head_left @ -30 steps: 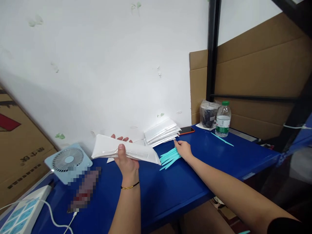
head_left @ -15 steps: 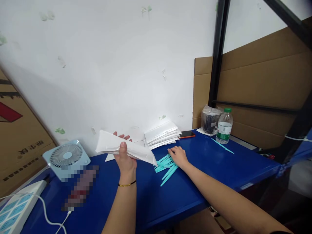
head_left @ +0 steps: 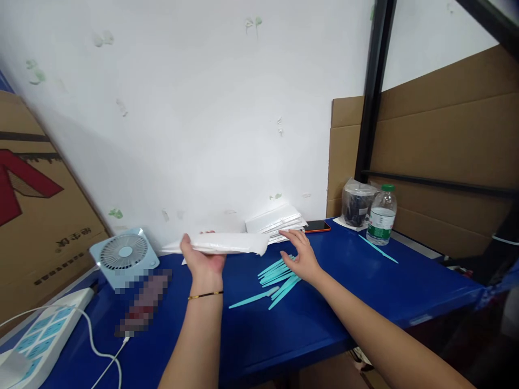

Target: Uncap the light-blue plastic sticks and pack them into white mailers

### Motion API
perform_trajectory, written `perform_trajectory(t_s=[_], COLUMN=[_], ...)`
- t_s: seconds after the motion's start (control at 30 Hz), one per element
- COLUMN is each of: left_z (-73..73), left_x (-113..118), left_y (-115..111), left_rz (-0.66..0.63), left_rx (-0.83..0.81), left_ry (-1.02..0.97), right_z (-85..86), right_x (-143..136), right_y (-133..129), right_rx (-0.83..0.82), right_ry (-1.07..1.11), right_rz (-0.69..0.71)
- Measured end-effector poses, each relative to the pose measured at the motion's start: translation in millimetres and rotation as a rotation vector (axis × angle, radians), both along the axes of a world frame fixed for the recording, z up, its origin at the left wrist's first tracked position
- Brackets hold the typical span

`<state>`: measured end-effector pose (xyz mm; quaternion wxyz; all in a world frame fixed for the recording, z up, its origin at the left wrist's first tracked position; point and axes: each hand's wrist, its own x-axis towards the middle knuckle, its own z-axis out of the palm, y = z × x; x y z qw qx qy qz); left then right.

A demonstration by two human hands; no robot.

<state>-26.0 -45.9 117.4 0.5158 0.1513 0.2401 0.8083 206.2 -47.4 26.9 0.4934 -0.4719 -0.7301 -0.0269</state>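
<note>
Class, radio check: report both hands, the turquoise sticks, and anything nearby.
Left hand holding white packet. Right hand open by turquoise sticks. Sticks loose on blue table; white stack and phone beyond.

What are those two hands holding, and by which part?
The left hand holds a white packet from below, near its middle. The right hand, open over the turquoise sticks, appears to hold nothing.

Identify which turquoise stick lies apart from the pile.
The lone stick by the bottle: it touches no other stick, while the rest lie in the pile near the right hand.
</note>
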Motion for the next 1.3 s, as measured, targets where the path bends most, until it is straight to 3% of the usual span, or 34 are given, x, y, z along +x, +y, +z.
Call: perform_trajectory(t_s=[0.1, 0.2, 0.23, 0.3, 0.4, 0.47, 0.53, 0.63, 0.7, 0.8, 0.9, 0.97, 1.07, 1.2, 1.3], left_z=[-21.4, -36.8, -40.8, -47.9, -57.4, -64.2, -72.3, -85.7, -92.9, -96.9, -92.7, -88.1, -85.5, -96.6, -109.4], left_x=[21.9, 46.8, 52.5, 57.1, 46.3, 31.4, 15.7, -1.3, -7.7, -14.8, -21.2, -22.8, -18.1, -4.3, 2.6], left_y=[6.3, 2.6, -0.2, -6.6, -14.6, -18.6, -22.0, -26.9, -29.7, -30.6, -23.4, -12.7, 10.1, 40.0, 51.3], left_rz=[-0.167, -0.265, -0.300, -0.372, -0.504, -0.597, -0.613, -0.512, -0.544, -0.655, -0.688, -0.654, -0.530, -0.492, -0.461], left_rx=[-0.138, -0.224, -0.235, -0.218, -0.100, -0.006, -0.006, -0.087, -0.122, -0.144, -0.139, -0.112, -0.049, -0.026, -0.011], left_ry=[-0.052, 0.030, 0.106, 0.344, 0.895, 1.331, 1.740, 2.090, 2.145, 2.121, 1.994, 1.865, 1.714, 1.621, 1.676], right_z=[26.9, 38.1, 37.5, 30.1, 7.0, -11.7, -27.8, -38.5, -34.0, -15.5, 0.5, 2.0, -9.5, -32.2, -37.7], right_x=[-6.9, 3.0, 13.6, 46.5, 110.8, 147.2, 168.1, 167.6, 152.4, 119.8, 84.3, 62.0, 33.4, 6.9, -1.1], right_y=[-19.1, -26.1, -26.0, -24.5, -25.0, -29.2, -35.5, -41.8, -38.9, -21.7, 4.2, 18.8, 23.5, -5.4, -24.9], right_rx=[0.113, 0.110, 0.093, 0.052, -0.008, -0.105, -0.290, -0.270, -0.222, -0.321, -0.440, -0.542, -0.657, -0.633, -0.599], right_ry=[-0.078, -0.114, -0.046, 0.199, 0.485, 0.480, 0.368, 0.107, 0.000, -0.109, -0.222, -0.334, -0.526, -0.569, -0.502], right_rz=[0.179, 0.280, 0.219, -0.049, -0.416, -0.587, -0.690, -0.826, -0.656, -0.099, 0.264, 0.359, 0.450, 0.456, 0.415])
